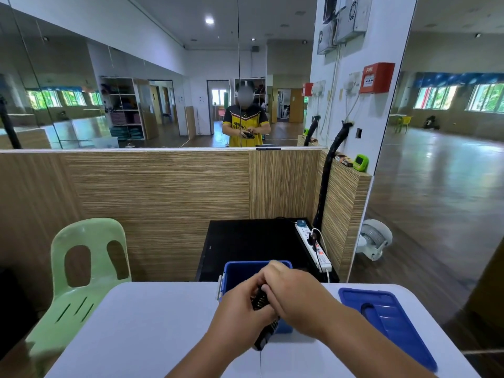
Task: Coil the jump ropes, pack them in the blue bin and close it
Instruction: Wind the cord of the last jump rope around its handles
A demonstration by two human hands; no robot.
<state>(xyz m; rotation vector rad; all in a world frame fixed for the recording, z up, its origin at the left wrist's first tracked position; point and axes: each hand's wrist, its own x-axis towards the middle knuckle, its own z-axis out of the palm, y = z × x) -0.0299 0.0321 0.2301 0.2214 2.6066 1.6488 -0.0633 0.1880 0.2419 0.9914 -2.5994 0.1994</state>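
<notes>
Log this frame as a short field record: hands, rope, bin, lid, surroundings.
left hand: grips the black jump rope
right hand: curled round the same rope, above
blue plastic bin: open, on the white table
blue plastic lid: off, flat on table, right of bin
beside: pale green plastic chair, left of table

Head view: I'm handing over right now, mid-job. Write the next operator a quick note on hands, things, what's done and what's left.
Left hand: grips the black jump rope just in front of the blue bin.
Right hand: curled over the top of the same rope.
Blue lid: off, lying on the white table right of the bin.
Done: bin open; its contents are hidden.
Left: finish the coil, put the rope in, fit the lid.
</notes>
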